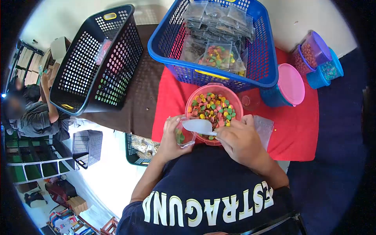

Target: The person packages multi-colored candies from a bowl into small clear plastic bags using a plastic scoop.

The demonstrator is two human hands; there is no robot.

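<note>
Over a pink tub [215, 85], right hand [243, 141] is gripping scoop [198, 126], left hand [169, 140] pinching clear bag [188, 138]; its perhaps slack mouth is risking spills

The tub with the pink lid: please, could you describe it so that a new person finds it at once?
On the red cloth, find the large blue basket holding small clear bags. Just right of its lower-right corner in the picture is a blue tub. Its round pink lid sets it apart from the purple-lidded and blue-lidded containers farther right.
</note>
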